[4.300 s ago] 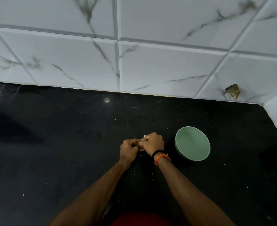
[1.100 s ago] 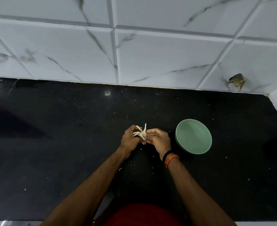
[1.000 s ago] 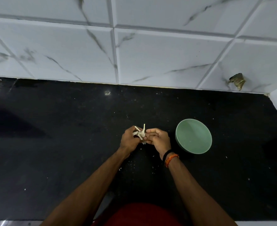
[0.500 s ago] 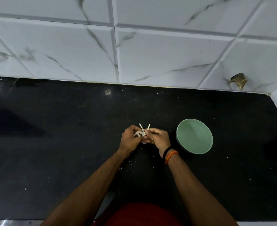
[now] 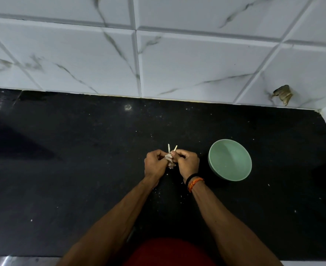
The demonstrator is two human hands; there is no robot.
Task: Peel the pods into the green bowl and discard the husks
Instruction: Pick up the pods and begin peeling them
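Here, over the black counter (image 5: 66, 169), my two hands meet knuckle to knuckle around a small pale pod (image 5: 170, 159). My left hand (image 5: 155, 164) has its fingers curled in, pinching the husky bundle from the left side, and my right hand (image 5: 187, 162) is curled the same way, thumb and fingertips nipping it from the right. Two thin pale slivers stick up from between the fingers, and a ragged bit of husk hangs just below them. The green bowl (image 5: 229, 160) stands on the counter just to the right of my right hand — apart from it, not touching — and I cannot tell whether anything lies inside. A black band and an orange thread (image 5: 195, 181) circle my right wrist. Pale flecks lie scattered on the counter beneath my forearms, and the marble-veined wall tiles (image 5: 177, 64) rise behind.
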